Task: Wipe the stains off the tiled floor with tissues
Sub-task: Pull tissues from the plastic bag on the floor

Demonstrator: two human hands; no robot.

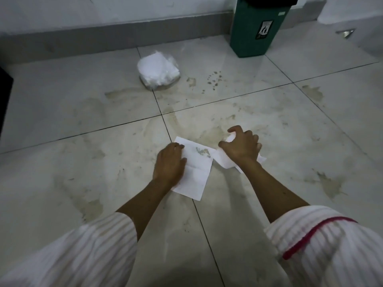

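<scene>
Left hand (170,162) is pressing flat on a stained tissue (195,172). Right hand (241,146) is gripping a crumpled tissue (224,160). Tissue pack (158,69) and green bin (258,27) are sitting beyond on the floor (290,125).

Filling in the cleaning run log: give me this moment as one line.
left hand presses flat white tissue | right hand grips crumpled white tissue | brown stains remain | green plastic bin beyond

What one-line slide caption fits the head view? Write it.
Left hand presses a flat tissue on the stained tiled floor while the right hand bunches another tissue.
</scene>
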